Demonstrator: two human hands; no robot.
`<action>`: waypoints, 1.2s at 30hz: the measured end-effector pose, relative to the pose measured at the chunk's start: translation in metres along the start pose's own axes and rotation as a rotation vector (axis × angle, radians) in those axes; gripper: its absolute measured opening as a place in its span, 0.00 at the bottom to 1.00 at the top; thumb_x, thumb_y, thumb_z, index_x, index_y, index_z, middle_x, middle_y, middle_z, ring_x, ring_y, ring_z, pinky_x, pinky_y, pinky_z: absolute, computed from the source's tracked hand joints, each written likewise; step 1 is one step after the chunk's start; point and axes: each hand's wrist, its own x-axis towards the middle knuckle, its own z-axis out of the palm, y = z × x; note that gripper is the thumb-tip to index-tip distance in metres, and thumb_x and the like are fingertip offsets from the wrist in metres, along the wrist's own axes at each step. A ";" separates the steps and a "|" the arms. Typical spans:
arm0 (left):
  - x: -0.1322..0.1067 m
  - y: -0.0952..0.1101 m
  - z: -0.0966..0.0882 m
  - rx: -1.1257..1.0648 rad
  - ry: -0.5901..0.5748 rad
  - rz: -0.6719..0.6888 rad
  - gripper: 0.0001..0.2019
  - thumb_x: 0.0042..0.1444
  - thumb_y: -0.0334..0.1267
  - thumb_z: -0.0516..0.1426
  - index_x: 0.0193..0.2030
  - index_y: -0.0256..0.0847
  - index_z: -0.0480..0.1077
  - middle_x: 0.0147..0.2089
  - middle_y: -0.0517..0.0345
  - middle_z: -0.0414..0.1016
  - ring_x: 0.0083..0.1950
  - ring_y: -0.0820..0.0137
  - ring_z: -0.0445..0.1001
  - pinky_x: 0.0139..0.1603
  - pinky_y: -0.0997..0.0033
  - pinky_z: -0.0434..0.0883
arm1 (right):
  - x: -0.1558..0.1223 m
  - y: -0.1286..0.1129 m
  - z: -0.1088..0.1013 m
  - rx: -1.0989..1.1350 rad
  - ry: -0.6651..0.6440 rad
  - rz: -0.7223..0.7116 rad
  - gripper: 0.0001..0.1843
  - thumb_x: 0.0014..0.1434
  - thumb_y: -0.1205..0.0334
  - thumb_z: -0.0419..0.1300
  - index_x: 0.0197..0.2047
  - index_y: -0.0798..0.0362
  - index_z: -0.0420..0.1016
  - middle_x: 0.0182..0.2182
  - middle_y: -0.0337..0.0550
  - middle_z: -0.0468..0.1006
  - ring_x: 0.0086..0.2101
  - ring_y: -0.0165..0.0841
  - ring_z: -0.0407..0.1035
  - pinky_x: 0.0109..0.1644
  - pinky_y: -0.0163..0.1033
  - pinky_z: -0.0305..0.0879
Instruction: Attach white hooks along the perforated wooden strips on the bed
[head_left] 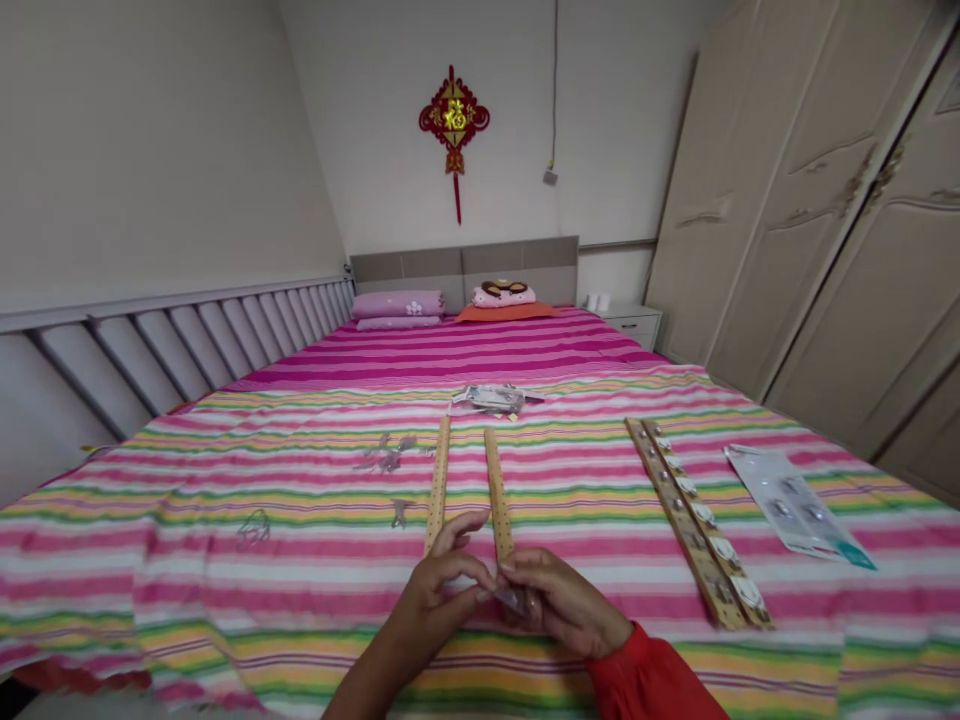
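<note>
My left hand (442,592) and my right hand (562,605) meet low in the middle, above the striped cloth. Between their fingertips is a small greyish, see-through piece (511,599), its exact kind too small to tell. The left thumb and index finger pinch its left side, while the other left fingers are raised. On the right, the fingers are closed around its other side and partly hide it. Just beyond my hands lie two narrow wooden strips with rows of holes, a left strip (438,480) and a right strip (496,485), whose near ends my hands partly cover.
Small clear pieces (389,460) lie scattered to the left, near a crumpled clear wrapper (255,527). Plastic packets (491,399) sit beyond the strips. To the right are wooden strips (679,500) bearing silvery and white pieces, and a clear blister pack (795,505).
</note>
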 end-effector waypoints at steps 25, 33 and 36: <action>0.047 -0.066 0.052 -0.457 0.362 -0.644 0.15 0.39 0.42 0.64 0.33 0.35 0.71 0.25 0.60 0.73 0.25 0.74 0.71 0.29 0.75 0.68 | 0.036 0.021 -0.053 -0.135 0.438 -0.217 0.13 0.40 0.56 0.67 0.18 0.55 0.70 0.10 0.33 0.67 0.12 0.22 0.56 0.17 0.31 0.50; 0.053 -0.093 0.059 -0.369 0.415 -0.641 0.10 0.39 0.38 0.62 0.29 0.36 0.70 0.23 0.61 0.71 0.25 0.74 0.70 0.28 0.74 0.67 | 0.052 0.030 -0.061 -0.216 0.535 -0.231 0.13 0.40 0.56 0.66 0.18 0.54 0.68 0.08 0.34 0.67 0.10 0.24 0.57 0.15 0.31 0.51; 0.054 -0.098 0.060 -0.310 0.414 -0.621 0.07 0.41 0.36 0.60 0.28 0.37 0.69 0.23 0.61 0.71 0.26 0.73 0.70 0.28 0.74 0.67 | 0.054 0.033 -0.063 -0.231 0.559 -0.234 0.13 0.41 0.56 0.66 0.18 0.54 0.68 0.08 0.33 0.67 0.10 0.24 0.57 0.15 0.31 0.52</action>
